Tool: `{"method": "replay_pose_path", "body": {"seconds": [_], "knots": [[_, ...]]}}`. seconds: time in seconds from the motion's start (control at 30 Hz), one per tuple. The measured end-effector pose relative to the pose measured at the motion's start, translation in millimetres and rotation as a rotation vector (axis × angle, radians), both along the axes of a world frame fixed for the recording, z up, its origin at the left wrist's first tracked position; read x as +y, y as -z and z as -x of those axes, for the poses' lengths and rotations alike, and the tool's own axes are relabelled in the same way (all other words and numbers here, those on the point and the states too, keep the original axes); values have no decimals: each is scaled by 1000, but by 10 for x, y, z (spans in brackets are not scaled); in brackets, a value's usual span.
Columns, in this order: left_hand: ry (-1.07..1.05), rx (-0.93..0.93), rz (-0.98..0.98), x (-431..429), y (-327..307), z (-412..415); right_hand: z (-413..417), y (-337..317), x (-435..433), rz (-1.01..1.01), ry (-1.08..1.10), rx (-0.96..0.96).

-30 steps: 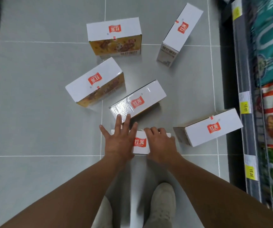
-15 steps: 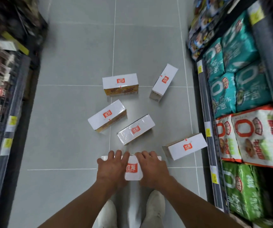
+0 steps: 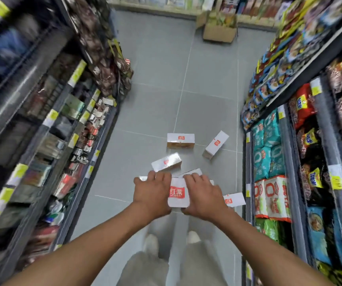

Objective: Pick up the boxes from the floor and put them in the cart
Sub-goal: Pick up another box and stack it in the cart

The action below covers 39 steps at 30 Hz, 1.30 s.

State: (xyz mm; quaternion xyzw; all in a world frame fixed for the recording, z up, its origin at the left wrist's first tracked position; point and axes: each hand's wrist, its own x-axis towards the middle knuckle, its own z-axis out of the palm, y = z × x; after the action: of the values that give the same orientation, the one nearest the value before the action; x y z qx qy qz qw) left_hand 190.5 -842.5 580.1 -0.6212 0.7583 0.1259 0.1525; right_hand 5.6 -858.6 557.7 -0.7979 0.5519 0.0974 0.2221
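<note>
A white box with a red label (image 3: 178, 195) is held up off the floor between both hands. My left hand (image 3: 153, 193) grips its left part and my right hand (image 3: 203, 195) grips its right part, fingers curled over the far edge. Several more white boxes lie on the grey floor beyond: one (image 3: 166, 163) just past my left hand, one (image 3: 180, 140) farther back, one tilted (image 3: 215, 145) at the right, one (image 3: 234, 200) beside the right shelf, and one (image 3: 192, 172) mostly hidden behind the held box. No cart is in view.
Stocked shelves (image 3: 48, 129) line the aisle on the left and shelves with snack bags (image 3: 273, 162) on the right. A cardboard carton (image 3: 219, 29) stands at the far end of the aisle. My shoes (image 3: 151, 243) show below on the tiled floor.
Both hands have lifted the box off the floor. The view has risen and pulled back, so the aisle, both shelf rows and the far carton now show.
</note>
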Motion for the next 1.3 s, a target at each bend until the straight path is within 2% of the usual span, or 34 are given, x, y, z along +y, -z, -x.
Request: {"method": "replay_pose_path", "body": {"seconds": [0.17, 0.27, 0.5, 0.7, 0.9, 1.0, 1.3], "knots": [[-130, 39, 204, 396, -935, -131, -71, -1008, 11, 92, -184, -42], [-260, 44, 295, 669, -1210, -97, -108, -1376, -10, 149, -331, -61], [-629, 54, 309, 1321, -1456, 41, -389, -1719, 69, 200, -699, -60], [-919, -19, 310, 2180, -1644, 2, -906, -1847, 627, 176, -953, -98], [-1245, -93, 325, 3488, -1769, -45, -1570, -1975, 1695, 186, -1288, -138], [-1434, -133, 320, 4322, -1848, 43, -1864, -2038, 2500, 164, -1483, -151], [-1920, -256, 311, 7163, -1903, 688, -2154, -2108, 5599, 107, -1982, -212]]}}
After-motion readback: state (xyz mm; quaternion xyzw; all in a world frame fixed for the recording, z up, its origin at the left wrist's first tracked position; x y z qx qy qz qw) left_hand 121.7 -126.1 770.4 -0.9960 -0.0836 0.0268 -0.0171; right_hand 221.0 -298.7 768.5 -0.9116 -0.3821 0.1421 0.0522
